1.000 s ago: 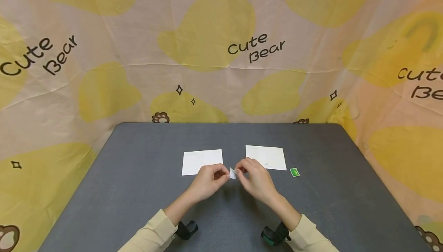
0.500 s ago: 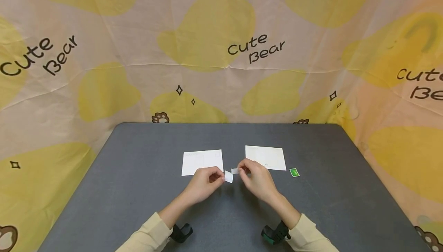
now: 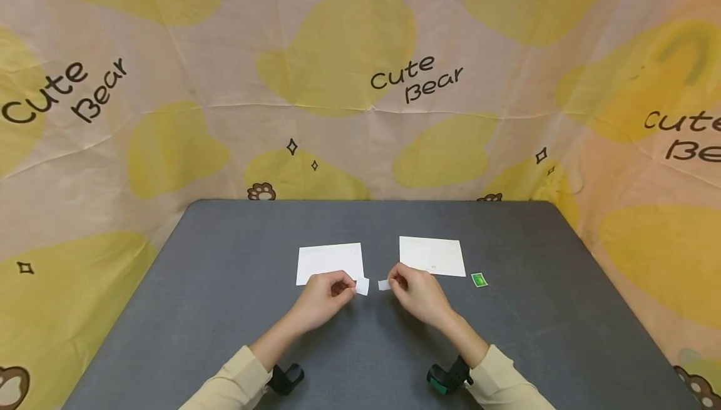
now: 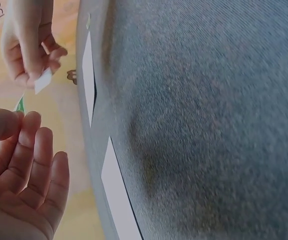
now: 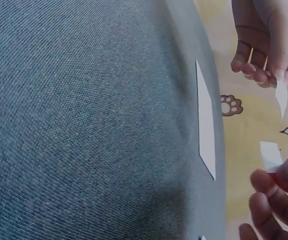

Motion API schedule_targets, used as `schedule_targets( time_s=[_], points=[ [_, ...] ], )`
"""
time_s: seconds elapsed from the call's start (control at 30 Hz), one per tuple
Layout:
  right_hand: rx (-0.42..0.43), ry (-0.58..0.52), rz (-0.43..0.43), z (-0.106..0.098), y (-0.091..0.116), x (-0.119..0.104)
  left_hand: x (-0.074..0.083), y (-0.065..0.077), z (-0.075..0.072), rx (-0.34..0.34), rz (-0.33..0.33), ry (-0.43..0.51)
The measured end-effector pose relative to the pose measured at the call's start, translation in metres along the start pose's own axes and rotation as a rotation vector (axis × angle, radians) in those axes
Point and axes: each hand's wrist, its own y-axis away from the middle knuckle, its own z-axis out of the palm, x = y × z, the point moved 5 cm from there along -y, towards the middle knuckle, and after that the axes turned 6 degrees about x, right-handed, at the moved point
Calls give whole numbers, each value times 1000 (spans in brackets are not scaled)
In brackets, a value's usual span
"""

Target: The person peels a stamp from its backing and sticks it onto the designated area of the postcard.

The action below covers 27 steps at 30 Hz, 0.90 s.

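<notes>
My left hand (image 3: 323, 295) pinches a small stamp-like sticker (image 3: 362, 286) between thumb and forefinger. Its white back faces up in the head view, while the left wrist view catches a sliver of its green face (image 4: 20, 104). A short gap away, my right hand (image 3: 422, 295) pinches a small white slip of paper (image 3: 384, 285), which also shows in the right wrist view (image 5: 270, 155). Both hands are above the table near its middle. Behind the left hand lies a white card or envelope (image 3: 329, 261), partly covered by the fingers. Another white card (image 3: 432, 255) lies behind the right hand.
A green stamp-like sticker (image 3: 479, 280) with a white border lies on the dark grey table (image 3: 225, 310), right of the right card. A patterned cloth (image 3: 338, 53) hangs behind the table. Black cameras (image 3: 286, 379) are strapped to both wrists.
The hands met at the sticker a second ago; the white slip has come away from it. My left hand has drawn left with the sticker, while the right stays nearly in place with the slip.
</notes>
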Motion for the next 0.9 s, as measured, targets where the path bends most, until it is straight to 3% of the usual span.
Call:
schedule_targets(
  time_s=[0.2, 0.47, 0.9],
  points=[
    [-64, 9, 24, 8, 3, 4, -2, -2, -6, 18, 6, -33],
    [-139, 13, -15, 23, 13, 8, -7, -3, -10, 27, -1, -55],
    [-156, 101, -25, 30, 16, 13, -7, -4, -12, 20, -13, -39]
  ],
)
